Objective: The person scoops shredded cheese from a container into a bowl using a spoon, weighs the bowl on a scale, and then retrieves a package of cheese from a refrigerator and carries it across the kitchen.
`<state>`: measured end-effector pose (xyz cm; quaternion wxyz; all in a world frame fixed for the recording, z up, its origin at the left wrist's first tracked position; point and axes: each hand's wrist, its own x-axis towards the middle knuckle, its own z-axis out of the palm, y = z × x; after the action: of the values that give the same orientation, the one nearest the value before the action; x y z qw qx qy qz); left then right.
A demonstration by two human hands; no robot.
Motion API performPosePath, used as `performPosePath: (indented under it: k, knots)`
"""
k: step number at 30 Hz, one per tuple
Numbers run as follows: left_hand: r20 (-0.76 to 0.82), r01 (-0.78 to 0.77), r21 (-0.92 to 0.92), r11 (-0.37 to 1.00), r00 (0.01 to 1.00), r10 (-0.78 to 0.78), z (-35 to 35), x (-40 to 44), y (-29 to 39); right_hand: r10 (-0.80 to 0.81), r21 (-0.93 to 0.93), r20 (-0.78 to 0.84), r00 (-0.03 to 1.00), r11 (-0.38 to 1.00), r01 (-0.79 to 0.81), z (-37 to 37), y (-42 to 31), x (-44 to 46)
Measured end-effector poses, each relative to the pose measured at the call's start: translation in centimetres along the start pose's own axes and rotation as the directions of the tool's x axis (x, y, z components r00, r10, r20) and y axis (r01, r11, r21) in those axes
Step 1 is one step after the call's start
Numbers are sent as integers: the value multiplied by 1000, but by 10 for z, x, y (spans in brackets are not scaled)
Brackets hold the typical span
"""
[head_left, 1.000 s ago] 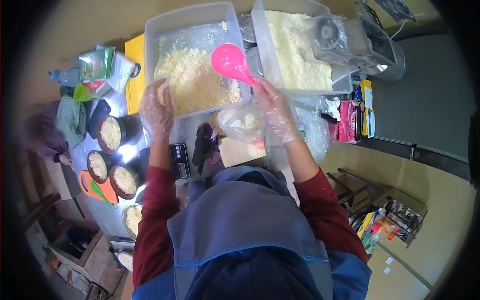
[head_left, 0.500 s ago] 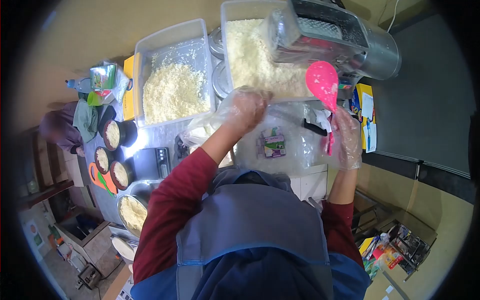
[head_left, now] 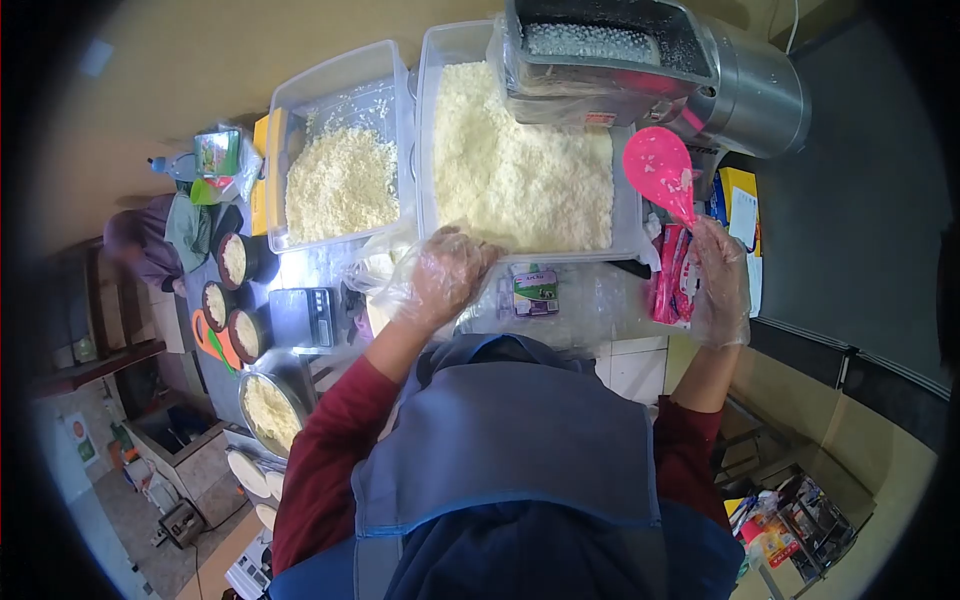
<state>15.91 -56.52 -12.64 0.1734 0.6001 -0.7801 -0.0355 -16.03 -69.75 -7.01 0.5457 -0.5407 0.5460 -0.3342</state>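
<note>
My left hand (head_left: 450, 275), in a clear plastic glove, grips the near left corner of a clear plastic bin (head_left: 628, 215). Pale grated food (head_left: 530, 165), cheese-like, is heaped inside the bin. A pink scoop (head_left: 660, 165) with white crumbs on its bowl points up and away from my gloved right hand (head_left: 718, 280), which is closed round its handle. Between my hands, under plastic film, lies a purple and green package (head_left: 535, 290). Pink packets (head_left: 674, 275) lie beside my right hand.
A second clear bin (head_left: 390, 90) of grated food stands left. A metal machine with a hopper (head_left: 610, 80) overhangs the full bin. Further left are a scale (head_left: 302, 318), several round pans of grated food (head_left: 245, 335), an orange board (head_left: 205, 338) and another person (head_left: 150, 235).
The full bin has moved toward me and slightly left, with my left hand on its corner. A black-handled knife is now out of sight. My right hand and the scoop have shifted right.
</note>
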Motion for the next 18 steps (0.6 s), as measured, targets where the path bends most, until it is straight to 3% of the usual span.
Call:
performPosePath:
  k: [1, 3, 4, 5, 6, 7, 8, 9, 10, 12, 14, 15, 17, 18]
  knots:
    - [18, -1, 28, 1000, 1000, 1, -1, -1, 2, 3, 1, 4, 1000, 1000, -3, 1, -7, 1]
    - [93, 51, -24, 998, 994, -48, -8, 0, 7, -129, -462, 57, 990, 876, 141, 8, -20, 1]
    - [167, 100, -73, 992, 982, -87, -14, 3, 9, -127, -460, 59, 990, 877, 140, 10, -19, 2]
    - [168, 100, -72, 992, 982, -86, -21, 8, 12, -256, -573, 87, 963, 778, 259, 12, -18, 2]
    - [180, 167, -261, 951, 976, -122, -28, 15, 16, -376, -671, 134, 917, 646, 363, 13, -18, 2]
    - [196, 228, -439, 869, 968, -155, -34, 22, 19, -377, -671, 136, 916, 646, 365, 16, -22, 1]
    - [195, 230, -438, 869, 968, -158, -38, 34, 21, -328, -628, 95, 940, 713, 312, 19, -28, -3]
    - [335, 425, -780, 460, 904, -267, -38, 52, 22, -274, -581, 59, 960, 773, 257, 21, -34, -6]
    - [501, 495, -864, -95, 821, -273, -35, 70, 21, -278, -579, 62, 959, 772, 261, 21, -37, -8]
    - [598, 340, -712, -615, 752, -277, 2, 103, 11, -155, -533, 38, 987, 832, 151, 20, -43, -12]
    - [711, 219, -523, -824, 645, -280, 31, 138, 10, -198, -510, 30, 980, 840, 185, 18, -43, -17]
    - [706, 223, -530, -818, 651, -280, 48, 150, 9, -235, -489, 26, 972, 845, 217, 16, -42, -20]
    - [656, 15, -383, -924, 708, -261, 76, 170, 6, -264, -491, 0, 964, 840, 230, 10, -40, -26]
    - [652, 21, -387, -922, 713, -257, 77, 180, 7, -283, -499, -20, 959, 834, 236, 7, -38, -30]
